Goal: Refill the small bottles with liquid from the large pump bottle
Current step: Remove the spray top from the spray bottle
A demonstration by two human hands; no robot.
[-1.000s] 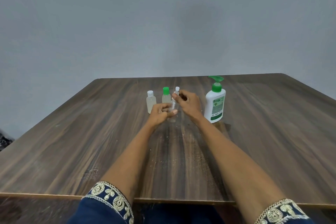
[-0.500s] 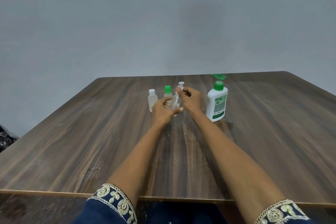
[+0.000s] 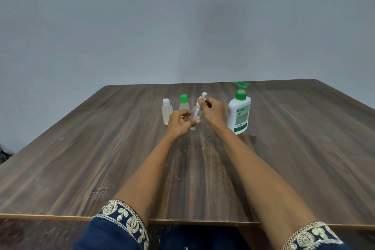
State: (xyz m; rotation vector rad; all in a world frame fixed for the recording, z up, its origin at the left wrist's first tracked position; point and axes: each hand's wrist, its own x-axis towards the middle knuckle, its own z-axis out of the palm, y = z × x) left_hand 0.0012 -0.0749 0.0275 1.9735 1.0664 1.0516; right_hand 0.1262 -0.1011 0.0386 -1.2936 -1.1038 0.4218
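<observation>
Both hands are up over the far middle of the dark wood-grain desk (image 3: 81,148), working on one small clear plastic spray bottle (image 3: 196,114); the left hand (image 3: 181,122) has its grip curled round the lower body of that bottle, thumb tip showing across the front, and the bottle leans a bit to the right. The right hand (image 3: 213,112) has its grip pinched on the bottle's white spray top (image 3: 203,98), fingers closed around the neck with the white nozzle poking out above them; can't tell whether the top is screwed on or already loose, the fingers cover that part.

Just left of the left hand stands a small clear bottle with a white flip cap (image 3: 167,110), upright, with pale liquid inside; right beside it, a touch further back, a small clear bottle with a green cap (image 3: 184,102), also upright, its lower half hidden behind the left hand. On the other side, just right of the right hand, is the large white pump bottle with a green pump head (image 3: 239,112); upright on the desk, label facing the camera, nobody touching it.

Near the bottom edge you get dark blue sleeves with gold embroidered cuffs (image 3: 121,219); behind the desk there's a plain grey wall (image 3: 182,26).
</observation>
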